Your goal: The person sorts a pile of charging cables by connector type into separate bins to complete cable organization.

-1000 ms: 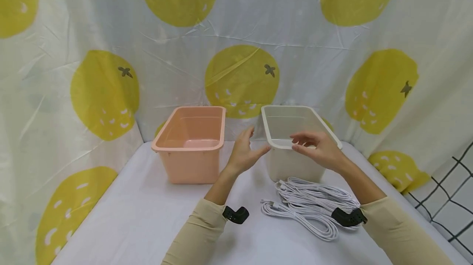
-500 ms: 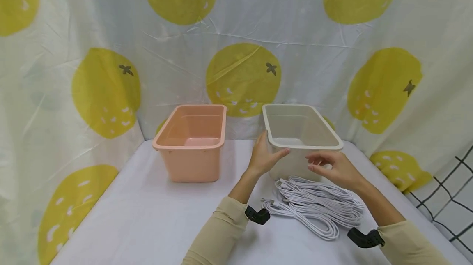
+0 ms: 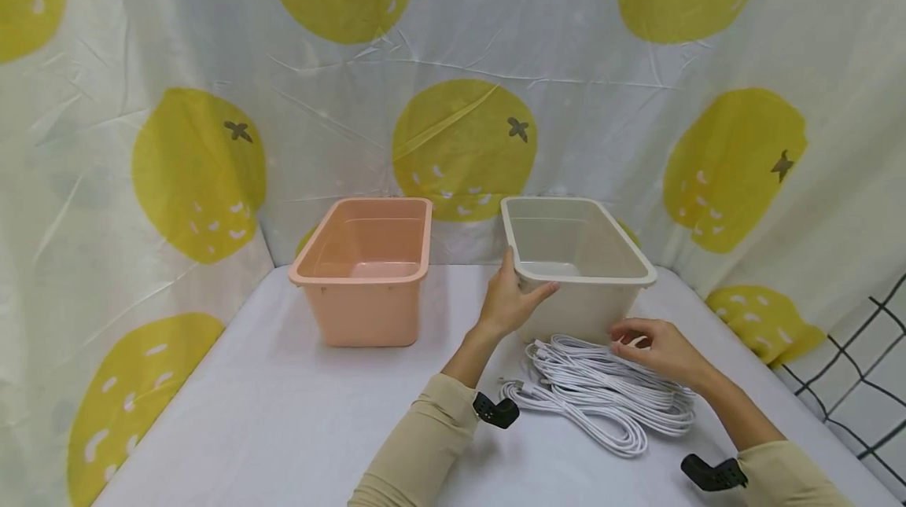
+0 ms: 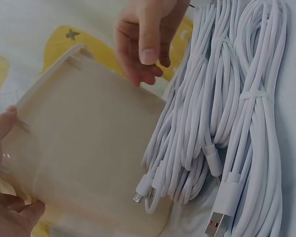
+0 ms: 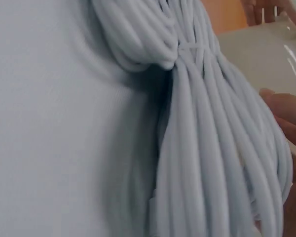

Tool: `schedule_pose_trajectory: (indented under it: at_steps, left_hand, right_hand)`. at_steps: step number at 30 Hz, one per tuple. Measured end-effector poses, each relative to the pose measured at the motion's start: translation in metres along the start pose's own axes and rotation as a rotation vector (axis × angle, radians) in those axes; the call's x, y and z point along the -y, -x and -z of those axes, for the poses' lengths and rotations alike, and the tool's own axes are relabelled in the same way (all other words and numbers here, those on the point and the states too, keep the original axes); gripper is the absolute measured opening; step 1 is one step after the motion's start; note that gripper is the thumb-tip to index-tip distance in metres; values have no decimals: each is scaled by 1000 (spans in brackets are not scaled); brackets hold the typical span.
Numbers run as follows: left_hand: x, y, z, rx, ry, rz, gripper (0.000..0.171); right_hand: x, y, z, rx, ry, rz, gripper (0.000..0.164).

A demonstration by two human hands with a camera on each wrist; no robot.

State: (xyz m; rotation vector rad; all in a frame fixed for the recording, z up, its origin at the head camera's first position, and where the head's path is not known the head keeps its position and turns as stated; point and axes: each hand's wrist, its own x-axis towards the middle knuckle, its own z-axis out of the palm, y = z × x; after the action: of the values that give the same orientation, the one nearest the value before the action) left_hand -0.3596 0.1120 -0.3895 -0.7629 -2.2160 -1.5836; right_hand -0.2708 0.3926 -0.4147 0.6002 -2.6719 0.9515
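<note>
My left hand (image 3: 506, 301) holds the near left corner of a cream plastic bin (image 3: 580, 303); its thumb lies across the front wall just under the rim, and the fingers lie along the side. Right in front of this bin is a pile of white USB cables (image 3: 609, 381), coiled and tied in bundles. My right hand (image 3: 654, 346) hovers at the back right of the pile, thumb and fingers loosely bent, with nothing between them. In the left wrist view, metal plugs (image 4: 214, 224) stick out of the bundles. Cable loops (image 5: 212, 123) fill much of the right wrist view, partly hiding that hand.
A coral plastic bin (image 3: 364, 314) stands to the left of the cream one, with a gap between. Behind both hangs a lemon-print curtain (image 3: 460, 153). Black wire mesh (image 3: 856, 389) runs along the right edge of the white-covered table (image 3: 283, 428).
My left hand has moved right from between the bins onto the cream bin's corner. My right hand has dropped from over that bin's rim to the cables.
</note>
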Motion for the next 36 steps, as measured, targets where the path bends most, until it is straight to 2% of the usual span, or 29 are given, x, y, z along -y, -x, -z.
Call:
schedule_pose_trajectory:
  at_steps: [5, 11, 15, 22, 29, 36]
  left_hand:
    - [2, -1, 2, 17, 9, -7, 78]
    - [-1, 1, 5, 19, 6, -10, 76]
    - [0, 2, 5, 19, 11, -6, 74]
    - [-1, 3, 4, 16, 2, -14, 71]
    - [1, 3, 4, 9, -8, 4, 70]
    - [-1, 1, 5, 12, -25, -6, 70]
  right_hand:
    - [-19, 5, -4, 63, 33, -46, 30]
    - [-24, 4, -4, 132, 119, -51, 35]
    - [-26, 3, -5, 160, 122, -47, 38]
    - [-23, 6, -6, 75, 106, -118, 34]
    - [-13, 7, -3, 16, 109, -124, 33]
    - [-3, 6, 5, -24, 127, -130, 32]
